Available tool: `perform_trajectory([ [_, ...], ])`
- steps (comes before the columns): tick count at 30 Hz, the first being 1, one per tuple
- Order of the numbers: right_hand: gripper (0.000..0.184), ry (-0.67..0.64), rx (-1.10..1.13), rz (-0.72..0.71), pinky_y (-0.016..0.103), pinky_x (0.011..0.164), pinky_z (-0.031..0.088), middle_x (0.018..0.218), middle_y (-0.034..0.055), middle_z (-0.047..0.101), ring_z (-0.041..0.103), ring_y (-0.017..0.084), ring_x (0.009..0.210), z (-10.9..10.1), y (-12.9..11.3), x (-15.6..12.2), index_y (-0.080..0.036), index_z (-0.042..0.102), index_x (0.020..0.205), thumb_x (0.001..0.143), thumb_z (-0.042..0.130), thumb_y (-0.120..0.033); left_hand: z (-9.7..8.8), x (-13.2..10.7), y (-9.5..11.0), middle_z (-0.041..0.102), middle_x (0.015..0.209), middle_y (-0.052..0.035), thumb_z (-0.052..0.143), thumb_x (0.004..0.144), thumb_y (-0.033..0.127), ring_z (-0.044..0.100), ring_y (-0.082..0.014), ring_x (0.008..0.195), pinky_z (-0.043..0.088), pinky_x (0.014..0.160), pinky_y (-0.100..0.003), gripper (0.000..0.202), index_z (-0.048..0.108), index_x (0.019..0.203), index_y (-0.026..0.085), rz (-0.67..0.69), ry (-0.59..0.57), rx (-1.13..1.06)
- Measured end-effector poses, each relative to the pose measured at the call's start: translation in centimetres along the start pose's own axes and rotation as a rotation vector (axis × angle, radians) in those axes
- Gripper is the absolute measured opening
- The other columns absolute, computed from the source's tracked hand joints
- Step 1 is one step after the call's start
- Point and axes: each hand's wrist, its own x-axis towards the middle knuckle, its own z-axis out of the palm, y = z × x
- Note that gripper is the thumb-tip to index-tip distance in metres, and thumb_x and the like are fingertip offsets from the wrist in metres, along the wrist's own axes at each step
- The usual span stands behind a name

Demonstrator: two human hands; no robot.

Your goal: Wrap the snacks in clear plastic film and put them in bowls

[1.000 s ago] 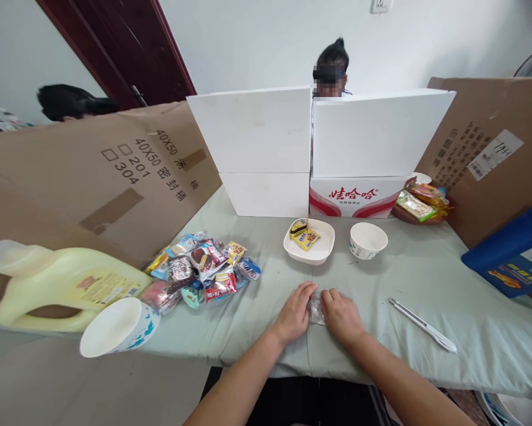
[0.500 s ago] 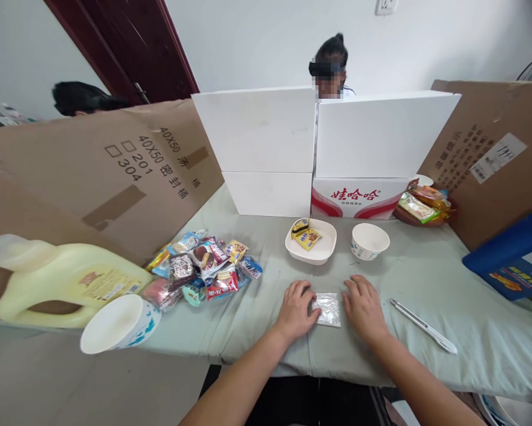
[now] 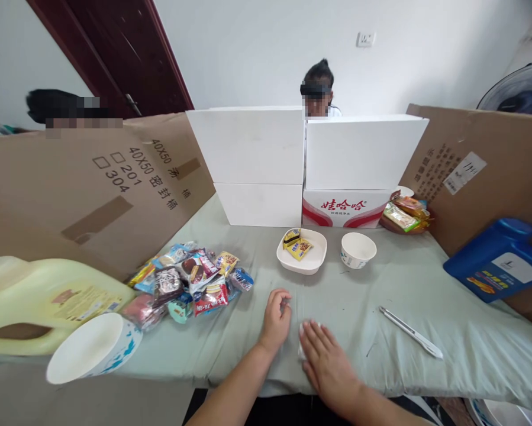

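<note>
My right hand [image 3: 322,356] lies flat on the table, fingers stretched out, over a small folded clear plastic packet [image 3: 301,351]. Only the packet's left edge shows; the palm and fingers hide the rest. To its left, my left hand [image 3: 276,320] rests on the cloth, partly on its side, with fingers loosely bent and nothing seen in them. Ahead of both hands stands a white square dish [image 3: 313,264] holding yellow snack packets [image 3: 299,248]. A white paper bowl [image 3: 358,251] is right of the dish. White tongs [image 3: 411,332] lie to the right of my right hand.
Wrapped snacks [image 3: 199,273] are heaped at left, beside a large paper bowl [image 3: 92,348] and a yellow jug [image 3: 77,290]. White boxes [image 3: 259,148] stand at the back. Cardboard panels [image 3: 48,183] flank the table. A blue bottle [image 3: 496,260] leans at right; people sit beyond.
My right hand has moved from beside the plastic packet onto it and now covers it. My left hand has drawn off the packet to the left and turned onto its side. The view has shifted.
</note>
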Motion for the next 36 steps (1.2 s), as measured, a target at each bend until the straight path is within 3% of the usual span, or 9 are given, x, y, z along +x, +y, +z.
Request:
perform_trajectory([
  [3, 0.037, 0.072, 0.091, -0.179, 0.036, 0.102, 0.037, 0.131, 0.0075, 0.06, 0.049, 0.022, 0.125, -0.3, 0.0, -1.9, -0.018, 0.053, 0.129, 0.094, 0.047, -0.023, 0.0, 0.0, 0.2, 0.059, 0.098, -0.0063, 0.044, 0.075, 0.009, 0.058, -0.0189, 0.093, 0.049, 0.078, -0.031, 0.021, 0.058, 0.087, 0.02, -0.007, -0.038, 0.012],
  [6, 0.026, 0.083, 0.192, -0.171, 0.029, 0.085, 0.045, 0.105, 0.0058, 0.07, 0.061, 0.016, 0.094, -2.9, 3.5, -1.1, -0.019, 0.062, 0.113, 0.094, 0.043, -0.018, 0.1, 0.0, 0.1, 0.058, 0.099, -0.0065, 0.045, 0.076, 0.011, 0.058, -0.02, 0.094, 0.049, 0.079, -0.032, 0.019, 0.059, 0.086, 0.02, -0.001, -0.089, 0.025],
  [9, 0.029, 0.09, 0.041, 0.07, 0.032, 0.086, 0.043, 0.104, 0.009, 0.068, 0.058, 0.018, 0.098, -7.8, 9.7, 3.1, -0.02, 0.066, 0.109, 0.095, 0.039, -0.018, 0.3, 0.0, 0.0, 0.058, 0.101, -0.0072, 0.046, 0.077, 0.013, 0.058, -0.0213, 0.096, 0.049, 0.081, -0.034, 0.018, 0.06, 0.085, 0.02, -0.001, -0.129, 0.041],
  [12, 0.035, -0.044, -0.193, 0.56, 0.044, 0.097, 0.036, 0.124, 0.0128, 0.058, 0.048, 0.027, 0.118, -12.0, 15.9, 8.5, -0.024, 0.061, 0.123, 0.099, 0.035, -0.027, 0.4, 0.1, 0.0, 0.058, 0.101, -0.0076, 0.046, 0.077, 0.014, 0.058, -0.0219, 0.096, 0.048, 0.083, -0.035, 0.016, 0.06, 0.083, 0.02, -0.003, -0.153, 0.048],
  [18, 0.028, -0.417, -0.087, 0.675, 0.041, 0.087, 0.05, 0.117, 0.0091, 0.06, 0.058, 0.021, 0.104, -10.9, 22.5, 14.4, -0.017, 0.06, 0.115, 0.093, 0.055, -0.035, 0.3, 0.3, 0.7, 0.059, 0.095, -0.0067, 0.046, 0.074, 0.011, 0.057, -0.0217, 0.094, 0.047, 0.084, -0.036, 0.017, 0.058, 0.082, 0.02, 0.014, -0.226, 0.073],
  [23, 0.035, -0.649, 0.02, 0.675, 0.04, 0.083, 0.053, 0.118, 0.0073, 0.059, 0.061, 0.019, 0.099, -9.2, 23.7, 15.6, -0.017, 0.056, 0.12, 0.092, 0.058, -0.038, 0.4, 0.3, 1.3, 0.06, 0.091, -0.0061, 0.049, 0.071, 0.008, 0.056, -0.0222, 0.091, 0.046, 0.083, -0.037, 0.017, 0.058, 0.08, 0.02, 0.028, -0.259, 0.132],
  [29, 0.031, -0.502, -0.023, 0.677, 0.038, 0.081, 0.048, 0.111, 0.012, 0.066, 0.063, 0.024, 0.099, -11.7, 22.4, 14.5, -0.017, 0.064, 0.112, 0.096, 0.045, -0.036, -0.2, -0.4, 2.4, 0.061, 0.094, -0.0075, 0.047, 0.071, 0.006, 0.057, -0.0213, 0.091, 0.049, 0.082, -0.036, 0.027, 0.06, 0.09, 0.02, 0.157, -0.233, 0.163],
  [33, 0.04, -0.342, -0.024, 0.645, 0.035, 0.073, 0.047, 0.119, 0.0103, 0.066, 0.064, 0.027, 0.101, -12.7, 19.6, 9.6, -0.023, 0.061, 0.121, 0.094, 0.038, -0.041, -3.9, 0.5, 3.6, 0.06, 0.114, -0.0115, 0.048, 0.07, 0.003, 0.053, -0.0283, 0.112, 0.04, 0.098, -0.049, 0.046, 0.061, 0.11, 0.021, 0.308, -0.21, 0.452],
  [36, 0.039, -0.244, 0.098, 0.558, 0.034, 0.069, 0.048, 0.107, 0.0077, 0.07, 0.067, 0.024, 0.086, -11.5, 17.3, 4.8, -0.025, 0.066, 0.111, 0.091, 0.039, -0.046, -8.0, 3.2, 3.3, 0.051, 0.137, -0.0107, 0.042, 0.069, -0.005, 0.035, -0.0328, 0.135, 0.023, 0.108, -0.06, 0.065, 0.058, 0.123, 0.027, 0.288, -0.154, 0.704],
])
